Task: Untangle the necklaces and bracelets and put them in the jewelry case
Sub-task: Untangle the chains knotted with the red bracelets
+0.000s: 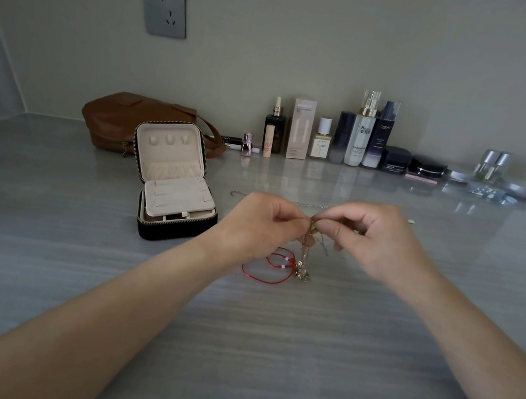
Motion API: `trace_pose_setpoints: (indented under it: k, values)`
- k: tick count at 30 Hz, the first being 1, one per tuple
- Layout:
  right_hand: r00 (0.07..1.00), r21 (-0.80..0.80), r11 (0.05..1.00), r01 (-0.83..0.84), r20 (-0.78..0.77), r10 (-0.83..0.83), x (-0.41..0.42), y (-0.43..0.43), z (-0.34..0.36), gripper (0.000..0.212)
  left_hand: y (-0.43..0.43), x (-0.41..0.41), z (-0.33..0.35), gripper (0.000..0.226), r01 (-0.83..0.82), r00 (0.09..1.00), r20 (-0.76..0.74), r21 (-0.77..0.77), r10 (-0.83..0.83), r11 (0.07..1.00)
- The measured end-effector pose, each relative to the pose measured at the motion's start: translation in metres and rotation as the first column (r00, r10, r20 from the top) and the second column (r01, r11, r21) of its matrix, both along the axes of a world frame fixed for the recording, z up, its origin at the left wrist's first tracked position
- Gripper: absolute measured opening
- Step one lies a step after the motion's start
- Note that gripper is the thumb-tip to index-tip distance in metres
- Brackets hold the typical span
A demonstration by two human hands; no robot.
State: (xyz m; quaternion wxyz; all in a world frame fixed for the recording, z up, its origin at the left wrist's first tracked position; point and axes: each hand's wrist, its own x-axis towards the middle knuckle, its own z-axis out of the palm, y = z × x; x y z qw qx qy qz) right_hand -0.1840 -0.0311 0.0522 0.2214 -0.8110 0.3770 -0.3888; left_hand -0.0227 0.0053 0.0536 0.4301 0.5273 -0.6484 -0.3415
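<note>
My left hand (260, 221) and my right hand (373, 241) meet above the table's middle, both pinching a tangle of thin gold chains (313, 232) between fingertips. The tangle hangs down to the tabletop, where a red cord bracelet (266, 270) with small white beads loops out from it to the left. A thin silver chain (308, 204) lies stretched flat on the table just behind my hands. The black zip jewelry case (178, 207) stands open to the left, its cream lining and inner tray showing, with no jewelry visible in it.
A brown leather bag (120, 116) sits behind the case. Several cosmetic bottles and boxes (339, 135) line the back wall, with jars and a clear tray (502, 190) further right. A wall socket (164, 9) is above. The grey table (232, 348) stretches toward me.
</note>
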Motion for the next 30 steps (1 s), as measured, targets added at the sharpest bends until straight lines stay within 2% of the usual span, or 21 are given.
trace_pose_setpoints:
  k: [4,7,11,15,17,21,24,30]
  values:
    - [0.998,0.1,0.995,-0.025,0.06,0.019,-0.005,-0.003,0.003,0.023,-0.003,0.006,0.005,0.016,-0.118,0.993,-0.001,-0.054,0.119,0.991]
    - [0.993,0.188,0.981,-0.045,0.115,0.023,-0.005,-0.004,0.004,0.015,-0.004,0.01,0.007,0.019,-0.15,0.987,-0.064,-0.002,0.149,0.989]
    - [0.997,0.211,0.977,-0.018,0.072,0.002,-0.008,-0.006,0.004,0.022,-0.006,0.013,0.009,0.024,-0.161,0.966,-0.194,0.072,0.173,0.984]
    - [0.996,0.288,0.958,0.015,0.079,-0.039,-0.011,-0.004,0.006,0.015,-0.01,0.019,0.008,0.023,-0.193,0.943,-0.258,0.098,0.213,0.976]
    - [0.982,0.378,0.926,-0.014,0.178,-0.057,-0.01,-0.004,0.007,0.016,-0.011,0.02,0.007,0.022,-0.189,0.931,-0.294,0.124,0.218,0.974]
    - [0.881,0.539,0.803,-0.256,0.472,-0.036,-0.007,-0.004,0.01,0.025,-0.01,0.018,0.009,0.018,-0.137,0.892,-0.398,0.215,0.214,0.967]
    - [0.851,0.566,0.76,-0.318,0.523,-0.034,-0.006,-0.005,0.008,0.026,-0.01,0.017,0.01,0.017,-0.071,0.853,-0.485,0.258,0.193,0.964]
    - [0.839,0.577,0.76,-0.298,0.538,-0.079,-0.004,-0.004,0.007,0.023,-0.013,0.018,0.008,0.027,-0.12,0.818,-0.532,0.212,0.218,0.97]
